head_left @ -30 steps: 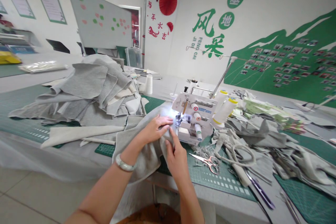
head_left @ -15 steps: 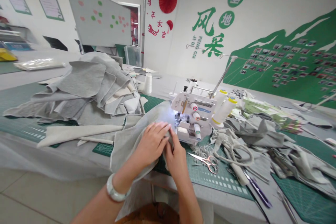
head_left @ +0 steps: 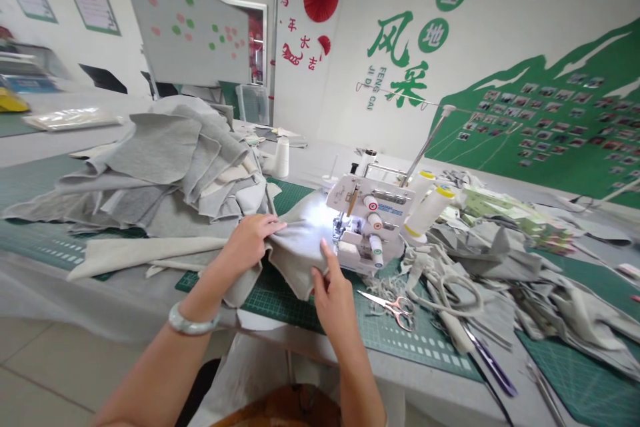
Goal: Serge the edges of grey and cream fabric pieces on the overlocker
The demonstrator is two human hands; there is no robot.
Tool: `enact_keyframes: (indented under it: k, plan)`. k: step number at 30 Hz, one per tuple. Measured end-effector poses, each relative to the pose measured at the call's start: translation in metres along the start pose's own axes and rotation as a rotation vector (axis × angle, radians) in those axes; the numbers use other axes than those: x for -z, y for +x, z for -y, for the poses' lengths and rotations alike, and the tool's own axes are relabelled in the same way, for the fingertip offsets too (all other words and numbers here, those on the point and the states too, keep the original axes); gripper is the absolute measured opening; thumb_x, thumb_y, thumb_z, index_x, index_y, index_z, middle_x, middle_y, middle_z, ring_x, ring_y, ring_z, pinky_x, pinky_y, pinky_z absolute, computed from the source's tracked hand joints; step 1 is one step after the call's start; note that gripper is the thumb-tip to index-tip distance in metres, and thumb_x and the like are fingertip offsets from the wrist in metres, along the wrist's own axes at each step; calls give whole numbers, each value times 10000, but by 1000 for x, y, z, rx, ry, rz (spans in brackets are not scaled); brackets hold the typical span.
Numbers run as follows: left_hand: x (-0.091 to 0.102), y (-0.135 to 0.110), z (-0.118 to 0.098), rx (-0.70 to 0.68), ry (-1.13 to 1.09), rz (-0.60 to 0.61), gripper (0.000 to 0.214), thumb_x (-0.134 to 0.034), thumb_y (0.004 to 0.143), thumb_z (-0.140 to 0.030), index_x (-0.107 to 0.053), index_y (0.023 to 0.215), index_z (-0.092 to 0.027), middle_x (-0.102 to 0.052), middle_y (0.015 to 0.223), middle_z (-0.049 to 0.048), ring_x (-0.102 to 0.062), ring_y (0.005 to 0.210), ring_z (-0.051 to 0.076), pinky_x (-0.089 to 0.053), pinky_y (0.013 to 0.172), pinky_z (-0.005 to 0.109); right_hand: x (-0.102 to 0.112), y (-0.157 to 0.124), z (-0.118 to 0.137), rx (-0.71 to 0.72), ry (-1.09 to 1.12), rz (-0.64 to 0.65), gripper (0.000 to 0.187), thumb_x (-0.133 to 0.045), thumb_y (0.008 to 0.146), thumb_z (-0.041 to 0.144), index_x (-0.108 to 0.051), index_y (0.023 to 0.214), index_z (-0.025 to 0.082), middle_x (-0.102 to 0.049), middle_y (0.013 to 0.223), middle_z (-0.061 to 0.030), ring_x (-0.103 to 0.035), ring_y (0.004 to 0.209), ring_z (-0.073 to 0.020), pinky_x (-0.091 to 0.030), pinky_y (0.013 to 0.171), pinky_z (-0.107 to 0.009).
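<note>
At overlocker (head_left: 370, 213), left hand (head_left: 249, 243) grips grey fabric (head_left: 300, 257), right hand (head_left: 333, 300) touching.

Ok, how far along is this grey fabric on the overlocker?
Done: unclear; the grey pieces right of the overlocker may be finished. In hand: grey fabric at the presser foot, gripped by the left hand, right hand touching it. Remaining, probably: the large pile of grey fabric pieces.

1. Big heap of gray knit cut pieces (head_left: 170, 160) piled on the left of the table
2. Rose-gold scissors (head_left: 400, 308) lying on a green cutting mat (head_left: 425, 347)
3. White thread cone (head_left: 281, 157) standing just past the heap
4. Tilted whiteboard (head_left: 185, 27) with green and pink dots
5. Green mountain mural (head_left: 540, 127) covered in photos
</note>
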State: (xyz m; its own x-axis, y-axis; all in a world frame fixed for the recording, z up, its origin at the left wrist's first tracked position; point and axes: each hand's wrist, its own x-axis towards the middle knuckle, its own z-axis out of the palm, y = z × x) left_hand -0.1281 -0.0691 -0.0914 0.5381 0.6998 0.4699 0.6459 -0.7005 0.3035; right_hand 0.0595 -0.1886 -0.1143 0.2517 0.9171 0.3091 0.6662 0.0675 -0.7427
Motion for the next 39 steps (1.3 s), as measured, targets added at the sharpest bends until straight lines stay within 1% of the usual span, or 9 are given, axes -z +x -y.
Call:
enact_keyframes:
  k: [3, 5, 7, 9, 12, 14, 20, 33, 39]
  plan:
    - [12, 7, -25, -31, 38, -68, 584, -382, 679, 17, -627, 1180, -158, -543, 1327, 101, -475, 1246, 244, -368, 1070, 468, -1, 1, 0, -8, 7, 0, 530, -408, 894, 250, -410, 1419, 174, -599, 604, 10, -505, 485, -144, -384, 522, -212]
    - [12, 10, -50, -136, -59, -79, 594, -387, 703, 0, -574, 1243, -162, -510, 1370, 75, -429, 1292, 205, -322, 1120, 425, -1, 1, 0, -9, 20, 6, 537, -406, 890, 251, -404, 1420, 160, -620, 622, -1, -506, 484, -143, -389, 518, -213]
    - [3, 15, -70, -228, -150, -34, 520, -410, 751, -38, -578, 1230, -152, -560, 1319, 72, -468, 1256, 193, -319, 1128, 403, 0, 2, 2, -8, 27, 8, 539, -404, 885, 248, -405, 1415, 147, -653, 682, -22, -514, 497, -142, -403, 531, -216]
    - [-12, 23, -79, -217, -179, -1, 381, -409, 833, -94, -628, 1143, -134, -625, 1225, 93, -543, 1171, 200, -374, 1088, 400, 1, 1, 3, -11, 13, 2, 530, -399, 881, 238, -417, 1403, 149, -670, 740, -37, -522, 515, -142, -413, 554, -222]
    - [-31, 36, -74, -179, -204, 20, 304, -424, 883, -145, -667, 1065, -137, -655, 1176, 100, -582, 1119, 206, -410, 1050, 407, 4, -1, 3, -13, -10, 12, 519, -393, 885, 228, -422, 1401, 180, -660, 728, -24, -508, 507, -142, -407, 550, -224]
    - [-36, 41, -67, -190, -219, 29, 291, -449, 882, -153, -673, 1066, -144, -658, 1177, 95, -582, 1126, 205, -408, 1051, 407, 6, -2, 3, -12, -10, 26, 524, -396, 882, 224, -417, 1406, 194, -646, 702, -11, -501, 503, -143, -405, 545, -225]
    - [-30, 43, -66, -222, -201, 68, 322, -480, 883, -186, -641, 1157, -134, -629, 1232, 109, -555, 1175, 209, -405, 1056, 391, 14, -4, 1, -16, 12, 44, 533, -421, 875, 228, -415, 1407, 203, -597, 663, 17, -509, 532, -149, -399, 576, -234]
    - [-32, 50, -65, -185, -139, 68, 337, -496, 874, -201, -632, 1174, -129, -617, 1248, 107, -557, 1167, 221, -399, 1052, 396, 18, -5, 0, -8, 13, 53, 526, -437, 867, 240, -443, 1390, 187, -535, 591, 40, -498, 506, -147, -396, 553, -234]
    - [-29, 45, -70, -245, -148, 2, 206, -504, 890, -193, -689, 976, -175, -662, 1140, 81, -590, 1070, 211, -429, 971, 387, 18, -5, -3, -15, 11, 40, 529, -442, 862, 243, -455, 1387, 174, -550, 582, 33, -522, 500, -146, -417, 536, -228]
